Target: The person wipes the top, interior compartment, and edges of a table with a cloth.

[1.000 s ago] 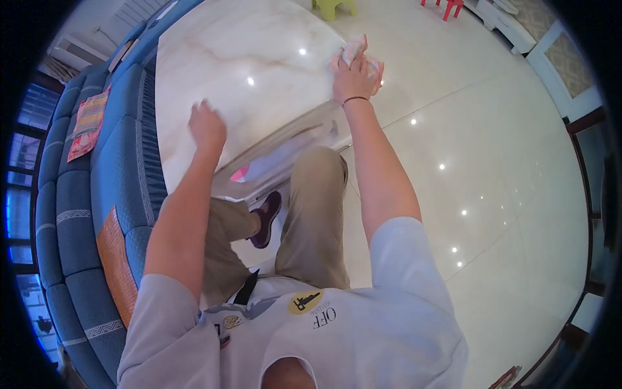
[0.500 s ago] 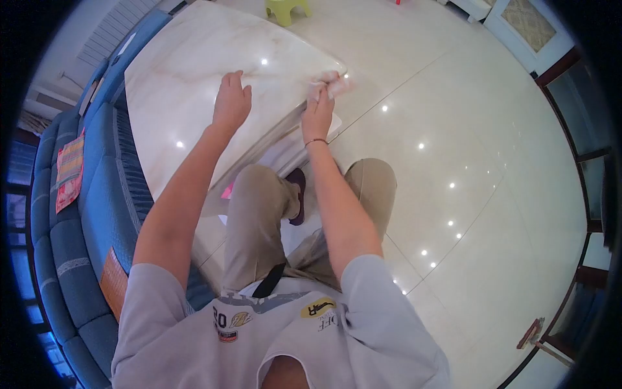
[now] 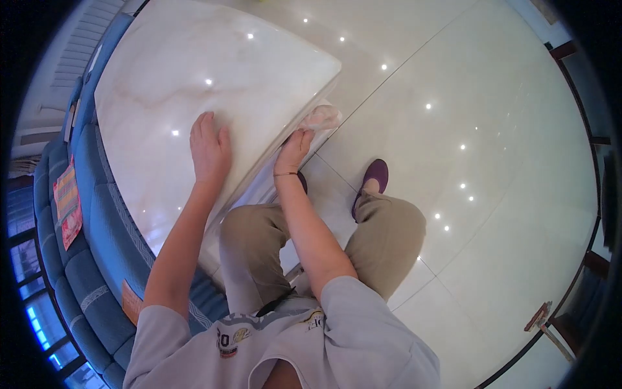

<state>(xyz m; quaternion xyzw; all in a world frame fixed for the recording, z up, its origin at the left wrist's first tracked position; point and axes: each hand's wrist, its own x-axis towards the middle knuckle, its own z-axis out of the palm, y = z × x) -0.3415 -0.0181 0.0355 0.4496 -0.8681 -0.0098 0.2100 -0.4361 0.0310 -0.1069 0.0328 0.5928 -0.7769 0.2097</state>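
Observation:
My left hand lies on the glossy marble table top, fingers stretched out and nothing in them. Just past the table's side edge, my right hand is lower down, with its fingers closed on a crumpled pinkish-white cloth. The cloth sits by the lower ledge under the table's corner. Part of my right fingers is hidden, so I cannot tell exactly how they grip it.
A blue sofa runs along the left, with a striped, colourful cloth on it. Shiny floor tiles spread to the right. A purple shoe is on the floor near the table. A long-handled tool stands at the lower right.
My right hand has moved with the cloth from the table top's corner down to the side below the edge. My left hand has settled flatter on the table. The view has shifted.

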